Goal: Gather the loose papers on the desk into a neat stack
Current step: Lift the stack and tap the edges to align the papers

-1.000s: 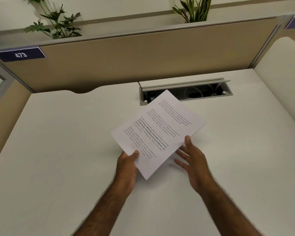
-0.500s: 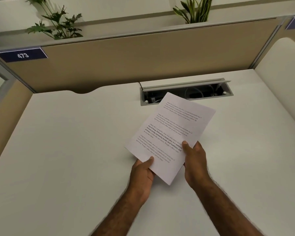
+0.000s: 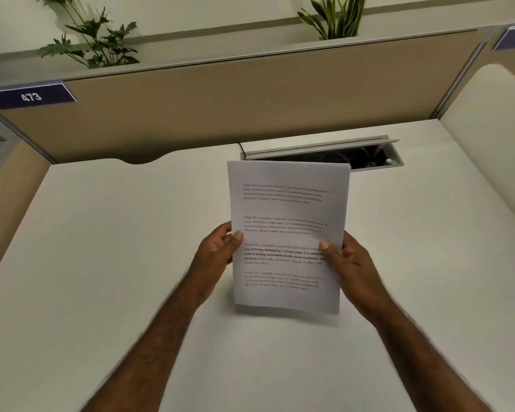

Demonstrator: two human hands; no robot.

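Observation:
A stack of white printed papers (image 3: 286, 209) stands nearly upright above the middle of the white desk (image 3: 101, 263), its lower edge close to the desk surface. My left hand (image 3: 217, 248) grips its left edge with the thumb on the front sheet. My right hand (image 3: 345, 260) grips its right edge the same way. The edges of the sheets look aligned; how many sheets there are cannot be told. No other loose paper shows on the desk.
An open cable tray (image 3: 369, 156) with a raised lid sits in the desk just behind the papers. A tan partition (image 3: 250, 99) with a "473" label (image 3: 30, 96) closes the back. Plants (image 3: 92, 40) stand above it. A cream panel (image 3: 494, 138) borders the right.
The papers turned from a diagonal tilt to upright and square. My right hand moved from beside the sheets to gripping the right edge; both hands shifted up and right.

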